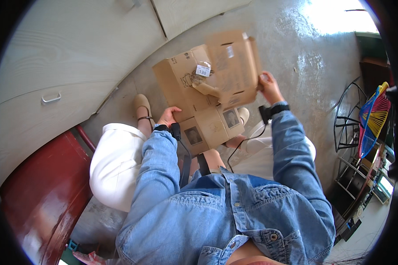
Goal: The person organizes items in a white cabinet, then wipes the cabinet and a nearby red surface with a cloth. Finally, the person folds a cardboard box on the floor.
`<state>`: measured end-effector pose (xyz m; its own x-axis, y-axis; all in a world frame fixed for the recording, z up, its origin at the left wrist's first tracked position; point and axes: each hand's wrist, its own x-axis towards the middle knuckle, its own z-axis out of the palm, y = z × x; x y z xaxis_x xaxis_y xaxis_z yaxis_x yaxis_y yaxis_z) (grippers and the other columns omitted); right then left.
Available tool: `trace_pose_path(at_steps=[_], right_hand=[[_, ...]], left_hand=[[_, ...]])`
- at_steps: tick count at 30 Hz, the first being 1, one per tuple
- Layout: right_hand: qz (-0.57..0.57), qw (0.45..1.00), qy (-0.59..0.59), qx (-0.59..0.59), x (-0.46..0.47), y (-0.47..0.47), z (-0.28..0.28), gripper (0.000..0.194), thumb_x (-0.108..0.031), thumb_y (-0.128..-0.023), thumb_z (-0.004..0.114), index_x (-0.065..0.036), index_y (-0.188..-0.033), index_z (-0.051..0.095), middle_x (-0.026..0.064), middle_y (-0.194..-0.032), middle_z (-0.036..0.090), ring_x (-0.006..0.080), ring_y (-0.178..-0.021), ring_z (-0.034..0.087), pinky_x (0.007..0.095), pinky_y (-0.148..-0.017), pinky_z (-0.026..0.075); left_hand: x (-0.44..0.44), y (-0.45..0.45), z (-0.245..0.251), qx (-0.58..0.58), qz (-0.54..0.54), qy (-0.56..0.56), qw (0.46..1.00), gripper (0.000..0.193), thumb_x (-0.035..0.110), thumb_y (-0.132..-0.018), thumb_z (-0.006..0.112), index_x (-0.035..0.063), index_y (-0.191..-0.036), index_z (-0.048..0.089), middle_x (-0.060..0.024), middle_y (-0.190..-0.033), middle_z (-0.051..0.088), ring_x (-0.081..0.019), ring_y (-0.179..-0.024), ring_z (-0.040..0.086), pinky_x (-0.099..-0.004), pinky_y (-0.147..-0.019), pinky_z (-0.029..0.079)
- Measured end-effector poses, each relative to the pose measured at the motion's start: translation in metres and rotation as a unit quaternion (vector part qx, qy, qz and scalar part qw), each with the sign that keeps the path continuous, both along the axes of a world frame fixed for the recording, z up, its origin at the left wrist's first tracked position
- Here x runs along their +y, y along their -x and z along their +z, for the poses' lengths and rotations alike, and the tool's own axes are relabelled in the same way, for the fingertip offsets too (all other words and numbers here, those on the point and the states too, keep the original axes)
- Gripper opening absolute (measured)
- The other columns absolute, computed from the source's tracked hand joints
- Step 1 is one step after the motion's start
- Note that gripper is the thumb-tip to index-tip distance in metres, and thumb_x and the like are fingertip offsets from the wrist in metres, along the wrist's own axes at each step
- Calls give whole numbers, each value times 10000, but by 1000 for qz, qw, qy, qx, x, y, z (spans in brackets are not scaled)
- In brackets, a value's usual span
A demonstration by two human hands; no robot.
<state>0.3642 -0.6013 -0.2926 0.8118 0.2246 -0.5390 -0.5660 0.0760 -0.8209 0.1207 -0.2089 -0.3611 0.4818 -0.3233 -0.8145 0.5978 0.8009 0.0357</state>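
Observation:
My left hand (168, 117) grips the left edge of an opened-out cardboard box (176, 89) with printed drawings and two printed portraits. A white label (203, 70) and some clear tape are stuck on it. My right hand (269, 86) holds the right edge of a second, smaller cardboard piece (235, 69) with folded flaps and slots; it is slightly blurred and overlaps the first box. A torn cardboard flap (205, 89) sticks up between the two. The cardboard is held above my lap and feet. Each wrist wears a black strap with a device and a cable.
Pale cabinet doors (63, 59) with a metal handle (51, 98) stand at the left. Below them is a glossy dark-red wooden surface (50, 165). A chair with colourful cords (374, 119) and a cluttered rack (354, 179) stand at the right on the concrete floor (305, 116).

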Motion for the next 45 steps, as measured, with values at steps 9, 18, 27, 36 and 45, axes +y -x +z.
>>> trace_pose_path(at_steps=[9, 18, 27, 36, 45], right_hand=[[-12, 1000, 10, -3, 56, 80, 7, 382, -187, -908, 678, -32, -1213, 507, 87, -1078, 645, 164, -944, 633, 274, -809, 517], [91, 986, 33, 137, 60, 79, 18, 413, -156, -830, 767, 72, -1132, 601, 106, -1036, 673, 191, -922, 651, 335, -804, 531], [-132, 983, -61, 114, 68, 62, -32, 301, -121, -846, 742, -1, -1103, 642, 80, -1032, 688, 201, -906, 666, 356, -802, 545], [-308, 941, -63, 124, 101, 3, -100, 336, -70, -839, 733, -2, -1146, 617, 103, -1130, 658, 230, -1010, 640, 376, -884, 522], [-291, 880, 359, 110, 124, -3, -139, 424, -215, -709, 815, 18, -1024, 651, 203, -1039, 683, 344, -974, 660, 407, -869, 518]], left_hand=[[-6, -33, 15, -64, -25, 7, 998, 443, 60, -751, 571, 11, -1191, 590, -151, -1138, 655, -344, -1057, 608, -483, -973, 456], [20, -71, 28, -17, -197, -58, 979, 284, 131, -755, 591, 4, -1006, 626, -143, -977, 680, -291, -900, 653, -430, -815, 541], [2, -131, 65, -190, -11, -646, 739, 487, 33, -859, 559, -12, -1322, 414, -167, -1279, 535, -250, -1168, 530, -365, -1015, 426], [-36, -83, 86, -103, 48, -542, 833, 394, 44, -938, 497, 50, -1327, 431, -119, -1276, 519, -214, -1152, 537, -336, -1000, 424], [-82, -124, 106, -95, -27, -450, 888, 319, 29, -947, 465, 48, -1265, 476, -102, -1261, 524, -198, -1100, 570, -307, -898, 468]])
